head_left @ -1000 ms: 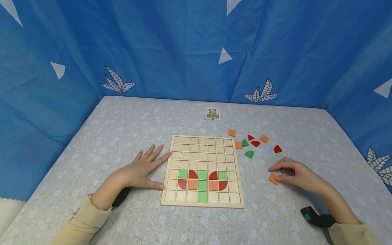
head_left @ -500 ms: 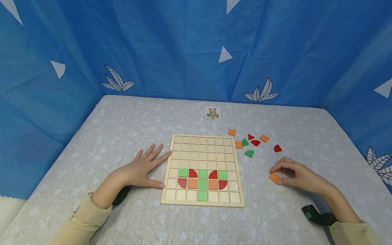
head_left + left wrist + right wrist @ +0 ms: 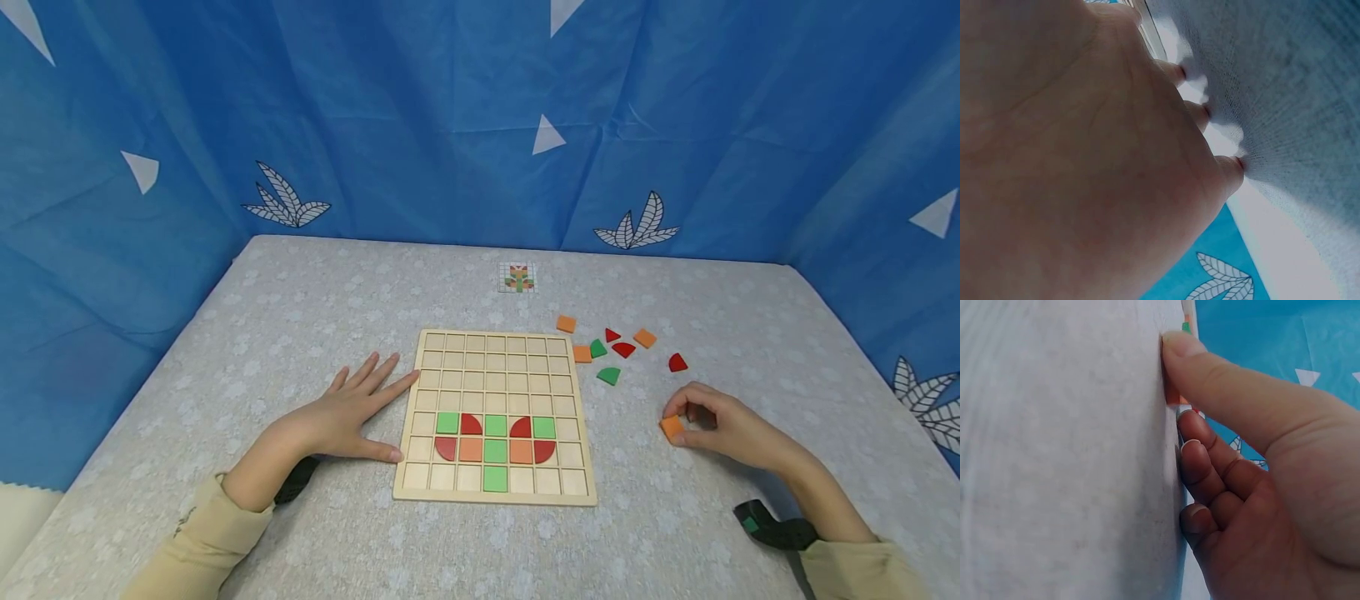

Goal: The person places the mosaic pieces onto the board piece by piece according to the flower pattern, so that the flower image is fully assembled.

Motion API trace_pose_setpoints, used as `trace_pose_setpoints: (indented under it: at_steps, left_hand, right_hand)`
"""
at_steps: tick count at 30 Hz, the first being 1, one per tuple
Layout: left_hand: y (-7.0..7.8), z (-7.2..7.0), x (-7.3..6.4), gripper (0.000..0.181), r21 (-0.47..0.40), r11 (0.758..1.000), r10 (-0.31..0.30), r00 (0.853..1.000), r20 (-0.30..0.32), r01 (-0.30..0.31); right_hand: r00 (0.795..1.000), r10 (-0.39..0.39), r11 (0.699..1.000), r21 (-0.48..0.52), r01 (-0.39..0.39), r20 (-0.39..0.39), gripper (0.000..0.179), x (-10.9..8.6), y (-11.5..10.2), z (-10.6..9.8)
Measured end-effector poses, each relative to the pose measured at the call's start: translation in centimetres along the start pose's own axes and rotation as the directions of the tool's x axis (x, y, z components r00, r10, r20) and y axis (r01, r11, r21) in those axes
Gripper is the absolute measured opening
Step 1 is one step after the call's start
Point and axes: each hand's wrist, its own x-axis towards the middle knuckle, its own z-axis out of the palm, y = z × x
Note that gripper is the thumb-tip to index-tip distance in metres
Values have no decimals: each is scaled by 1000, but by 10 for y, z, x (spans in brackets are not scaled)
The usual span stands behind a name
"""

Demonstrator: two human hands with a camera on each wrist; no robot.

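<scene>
My right hand (image 3: 723, 429) pinches an orange square tile (image 3: 670, 427) between thumb and fingers, low over the tablecloth to the right of the board. In the right wrist view the tile's orange edge (image 3: 1173, 394) shows beneath the thumb. With fingers spread, my left hand (image 3: 341, 421) rests on the cloth, index fingertip and thumb tip at the left edge of the wooden grid board (image 3: 495, 500). Green squares, red quarter-rounds and two orange squares fill several cells in its lower rows. The left wrist view shows mostly the palm (image 3: 1085, 156) and fingertips on the cloth.
Loose orange squares (image 3: 566, 323), green pieces (image 3: 609, 377) and red pieces (image 3: 624, 350) lie beyond the board's right side, one orange square right against its edge. A small pattern card (image 3: 517, 277) lies farther back. A blue curtain (image 3: 450, 125) borders the table.
My right thumb and fingers have closed on the orange tile, which has turned slightly and tilted up. The left hand and the board pieces stay as they were.
</scene>
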Motion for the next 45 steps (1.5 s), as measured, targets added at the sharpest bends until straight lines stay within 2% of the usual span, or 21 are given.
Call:
trace_pose_setpoints:
  at_steps: [6,12,20,26,33,40,45]
  left_hand:
    - [0,0,1,103,2,1000,5,1000,-2,-5]
    - [0,0,0,103,3,1000,1,1000,1,-1]
    - [1,-1,-1,102,-5,1000,7,1000,0,-7]
    - [2,-1,-1,102,-9,1000,8,1000,0,-8]
    - [2,0,-1,102,-6,1000,4,1000,-3,-4]
    - [0,1,1,103,9,1000,-1,1000,-2,1]
    - [0,1,1,103,2,1000,3,1000,-8,-3]
  right_hand:
    - [994,99,994,-29,-101,-50,29,0,0,0]
    - [987,131,991,-23,-134,-93,22,2,-2,0]
    - [961,227,972,-21,-233,-158,12,10,-10,-4]
    - [964,195,981,42,-191,-182,12,22,-21,0]
    - [958,221,970,144,-196,-183,13,52,-44,15]
    - [975,158,956,270,-111,-158,13,92,-68,39]
    - [989,92,953,298,-55,-112,11,116,-86,62]
